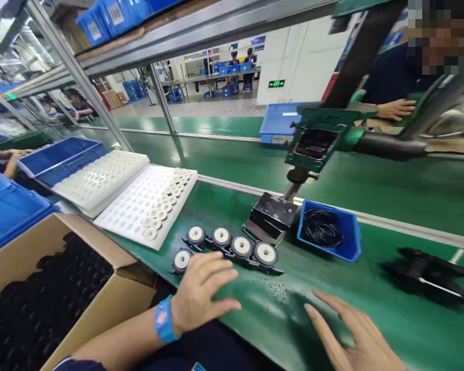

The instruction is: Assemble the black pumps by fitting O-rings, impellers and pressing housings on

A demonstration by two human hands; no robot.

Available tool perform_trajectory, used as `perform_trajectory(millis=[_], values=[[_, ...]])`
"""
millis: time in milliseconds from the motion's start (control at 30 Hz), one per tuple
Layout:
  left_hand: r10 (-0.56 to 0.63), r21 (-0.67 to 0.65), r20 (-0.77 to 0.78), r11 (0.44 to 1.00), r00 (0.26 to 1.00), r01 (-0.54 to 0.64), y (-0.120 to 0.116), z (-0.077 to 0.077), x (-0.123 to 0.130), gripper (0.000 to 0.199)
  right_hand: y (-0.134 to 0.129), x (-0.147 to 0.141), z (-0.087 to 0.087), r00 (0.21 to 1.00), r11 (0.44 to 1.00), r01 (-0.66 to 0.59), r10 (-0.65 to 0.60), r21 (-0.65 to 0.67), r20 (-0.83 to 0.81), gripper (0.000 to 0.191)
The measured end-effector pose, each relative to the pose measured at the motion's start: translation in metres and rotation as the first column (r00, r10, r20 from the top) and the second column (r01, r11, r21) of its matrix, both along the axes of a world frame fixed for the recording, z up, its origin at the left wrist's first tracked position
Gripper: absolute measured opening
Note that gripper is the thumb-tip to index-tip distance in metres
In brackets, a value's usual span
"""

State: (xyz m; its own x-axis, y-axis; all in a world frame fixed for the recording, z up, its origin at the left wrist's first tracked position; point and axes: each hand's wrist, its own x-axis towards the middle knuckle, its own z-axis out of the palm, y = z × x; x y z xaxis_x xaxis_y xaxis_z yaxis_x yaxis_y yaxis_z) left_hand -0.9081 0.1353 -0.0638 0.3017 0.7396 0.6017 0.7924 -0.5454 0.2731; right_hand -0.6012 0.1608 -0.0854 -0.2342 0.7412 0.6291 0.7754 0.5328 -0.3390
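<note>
My left hand (204, 288), with a blue band on its wrist, hovers with fingers apart over the green work surface and holds nothing. It is nearest to a black part with a white ring (182, 260). Beyond it, several similar black parts with white rings (242, 247) stand in a slanting row. My right hand (348, 330) is at the lower right, fingers spread and bare, above the green surface (251, 304). Small pale specks (278, 289) lie between the two hands. Behind the row is a black block (274, 211) under a green press (315, 139).
A blue bin (355, 239) holds black rings. White foam trays (127, 206) with white rings lie at the left, behind a cardboard box (127, 245) of black parts. Black parts (425, 275) lie at the right. A co-worker's hand (396, 110) shows across the bench.
</note>
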Motion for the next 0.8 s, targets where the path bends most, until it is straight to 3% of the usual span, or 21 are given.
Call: perform_trajectory(millis=[67, 133, 233, 333, 433, 533, 633, 800], values=[[0.210, -0.025, 0.000, 0.977, 0.978, -0.210, -0.003, 0.009, -0.037, 0.059, 0.018, -0.015, 0.014, 1.000, 1.000, 0.016, -0.016, 0.026, 0.002, 0.040], [0.289, -0.138, -0.029, 0.947, 0.957, -0.290, -0.007, 0.012, -0.069, 0.068, 0.033, -0.021, 0.020, 0.990, 0.992, 0.125, -0.125, 0.001, -0.068, 0.040], [0.223, -0.344, -0.072, 0.909, 0.972, -0.234, -0.016, 0.002, -0.100, 0.060, 0.044, -0.015, 0.014, 0.898, 0.931, 0.350, -0.365, -0.102, -0.246, 0.047], [0.147, -0.371, -0.048, 0.915, 0.988, -0.155, -0.020, -0.020, -0.111, 0.050, 0.049, 0.011, 0.002, 0.782, 0.832, 0.533, -0.554, -0.156, -0.284, 0.058], [0.101, -0.342, 0.017, 0.935, 0.995, -0.089, -0.016, -0.040, -0.103, 0.056, 0.052, 0.055, -0.004, 0.645, 0.694, 0.705, -0.714, -0.148, -0.273, 0.063], [-0.007, -0.372, 0.053, 0.928, 0.999, 0.026, -0.009, -0.044, -0.074, 0.060, 0.053, 0.101, -0.008, 0.534, 0.582, 0.796, -0.804, -0.164, -0.261, 0.063], [-0.152, -0.430, 0.107, 0.884, 0.983, 0.184, 0.002, -0.038, -0.036, 0.058, 0.057, 0.129, -0.019, 0.539, 0.573, 0.786, -0.819, -0.232, -0.196, 0.055], [-0.304, -0.447, 0.230, 0.811, 0.925, 0.378, 0.021, -0.037, 0.009, 0.056, 0.062, 0.129, -0.040, 0.678, 0.642, 0.693, -0.735, -0.328, -0.009, 0.046]])
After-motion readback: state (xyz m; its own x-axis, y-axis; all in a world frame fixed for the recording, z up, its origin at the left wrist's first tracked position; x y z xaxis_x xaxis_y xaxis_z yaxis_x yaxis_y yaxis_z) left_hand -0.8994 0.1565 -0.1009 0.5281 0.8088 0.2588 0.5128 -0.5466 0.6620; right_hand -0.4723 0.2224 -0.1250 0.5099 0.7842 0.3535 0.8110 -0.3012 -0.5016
